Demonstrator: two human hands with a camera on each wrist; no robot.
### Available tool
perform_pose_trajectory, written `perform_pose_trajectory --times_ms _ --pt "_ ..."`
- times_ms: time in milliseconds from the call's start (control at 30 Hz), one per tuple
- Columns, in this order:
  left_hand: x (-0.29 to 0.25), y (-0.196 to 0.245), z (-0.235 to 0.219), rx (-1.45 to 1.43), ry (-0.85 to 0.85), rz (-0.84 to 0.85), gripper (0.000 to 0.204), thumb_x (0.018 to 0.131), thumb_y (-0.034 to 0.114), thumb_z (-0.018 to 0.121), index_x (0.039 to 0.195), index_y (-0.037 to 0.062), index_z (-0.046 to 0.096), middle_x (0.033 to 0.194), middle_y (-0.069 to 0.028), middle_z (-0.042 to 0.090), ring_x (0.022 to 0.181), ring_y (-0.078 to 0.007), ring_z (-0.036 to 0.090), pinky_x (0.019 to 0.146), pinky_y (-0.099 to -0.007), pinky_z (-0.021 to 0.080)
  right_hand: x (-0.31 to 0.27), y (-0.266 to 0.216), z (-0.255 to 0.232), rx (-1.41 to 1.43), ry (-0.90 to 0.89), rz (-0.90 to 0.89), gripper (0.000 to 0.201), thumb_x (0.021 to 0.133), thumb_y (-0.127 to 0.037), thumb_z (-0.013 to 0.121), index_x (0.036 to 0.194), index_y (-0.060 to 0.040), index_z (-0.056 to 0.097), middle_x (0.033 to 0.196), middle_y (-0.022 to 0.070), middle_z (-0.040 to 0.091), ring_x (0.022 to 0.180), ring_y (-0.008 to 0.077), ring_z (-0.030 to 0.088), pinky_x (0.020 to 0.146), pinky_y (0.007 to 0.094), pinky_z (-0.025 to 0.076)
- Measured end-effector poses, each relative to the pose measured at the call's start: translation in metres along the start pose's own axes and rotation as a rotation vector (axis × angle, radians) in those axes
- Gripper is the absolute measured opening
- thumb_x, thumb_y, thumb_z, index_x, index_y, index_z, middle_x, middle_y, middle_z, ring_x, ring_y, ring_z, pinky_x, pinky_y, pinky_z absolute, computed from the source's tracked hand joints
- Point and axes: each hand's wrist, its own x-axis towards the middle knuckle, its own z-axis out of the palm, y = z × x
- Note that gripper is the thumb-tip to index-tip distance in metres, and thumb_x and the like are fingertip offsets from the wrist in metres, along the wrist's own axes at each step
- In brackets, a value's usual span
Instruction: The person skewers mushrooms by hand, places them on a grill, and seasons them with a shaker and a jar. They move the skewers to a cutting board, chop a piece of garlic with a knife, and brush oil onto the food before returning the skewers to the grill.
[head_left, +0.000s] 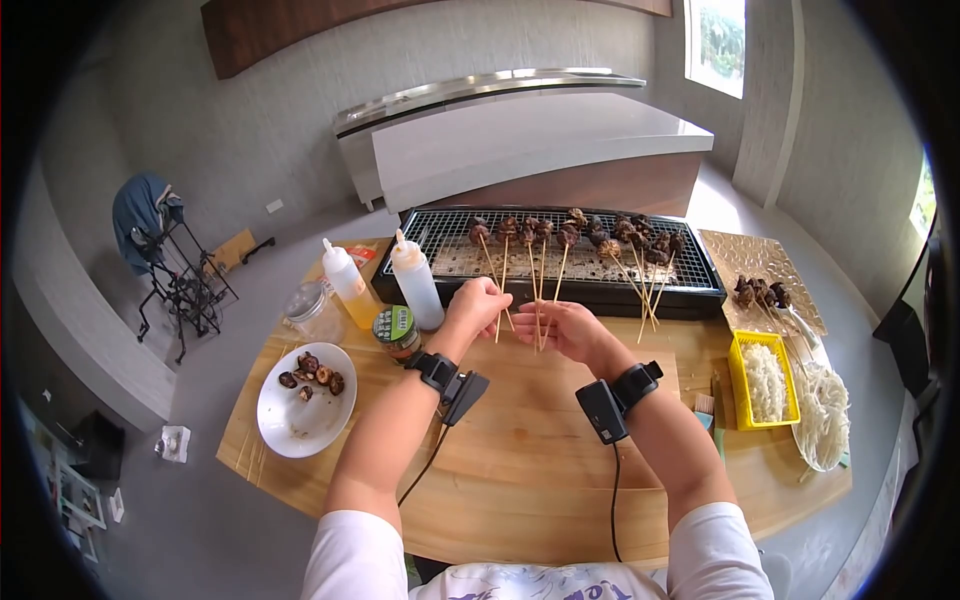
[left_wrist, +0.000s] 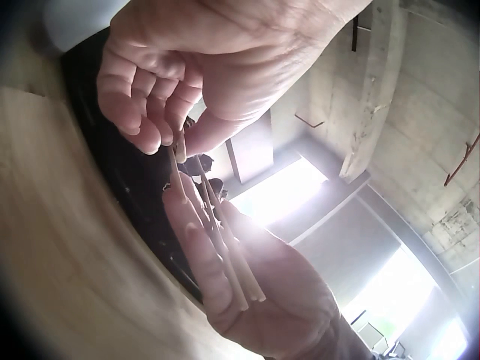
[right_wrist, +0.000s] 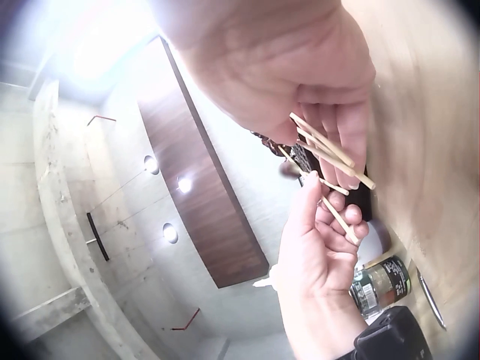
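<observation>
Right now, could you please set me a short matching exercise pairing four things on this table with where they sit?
Things:
1. white plate
2. yellow basket
3. green-lidded jar
4. skewers

Places:
A. on the grill
B. far left, holding mushrooms
C. beside the squeeze bottles
D. right side, holding noodles

Pairs: 1-B, 2-D, 3-C, 4-A

Mushroom skewers [head_left: 520, 262] with wooden sticks, heads at 12 o'clock on the grill [head_left: 700, 268], ends pinched in both hands.
</observation>
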Motion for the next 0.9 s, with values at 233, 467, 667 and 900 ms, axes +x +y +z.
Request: perform_pose_trajectory --times_ms 233,467,667,900 --pt "0.001 -0.009 0.012 0.051 0.056 -0.008 0.02 0.074 0.02 0.062 0.076 0.0011 0.054 0.055 -0.0067 0.057 0.042 -0.0153 0.056 0.038 -0.029 0.045 -0.002 0.0 -0.01 -0.183 0.041 0.038 0.026 0.094 -0.019 0.043 0.097 0.0033 0.056 0.088 0.0153 0.064 0.08 0.0258 0.065 0.075 0.0361 0.053" --pt "-0.005 -0.014 0.0 0.158 0.035 -0.078 0.02 0.074 0.022 0.062 0.078 0.0029 0.056 0.058 -0.0081 0.059 0.043 -0.0162 0.056 0.039 -0.0305 0.046 -0.006 -0.003 -0.009 -0.208 0.093 0.073 0.029 0.094 -0.024 0.042 0.093 0.0022 0.054 0.085 0.0166 0.064 0.078 0.0279 0.065 0.071 0.038 0.054" --pt "-0.012 -0.013 -0.002 0.133 0.05 -0.014 0.026 0.079 0.026 0.064 0.082 0.002 0.054 0.054 -0.0026 0.053 0.038 -0.0107 0.049 0.032 -0.026 0.039 -0.01 -0.013 -0.006 -0.403 0.111 0.048 0.033 0.094 -0.025 0.037 0.095 0.0036 0.054 0.083 0.0188 0.065 0.068 0.0278 0.066 0.06 0.0348 0.055" --pt "-0.045 0.003 -0.007 0.155 0.125 0.097 0.051 0.08 0.033 0.064 0.113 0.0005 0.043 0.064 -0.0061 0.056 0.045 -0.0129 0.054 0.036 -0.0249 0.042 -0.011 -0.017 -0.014 -0.459 0.025 0.085 0.03 0.091 -0.019 0.038 0.094 0.0049 0.055 0.077 0.0195 0.065 0.062 0.0255 0.065 0.055 0.0312 0.053"
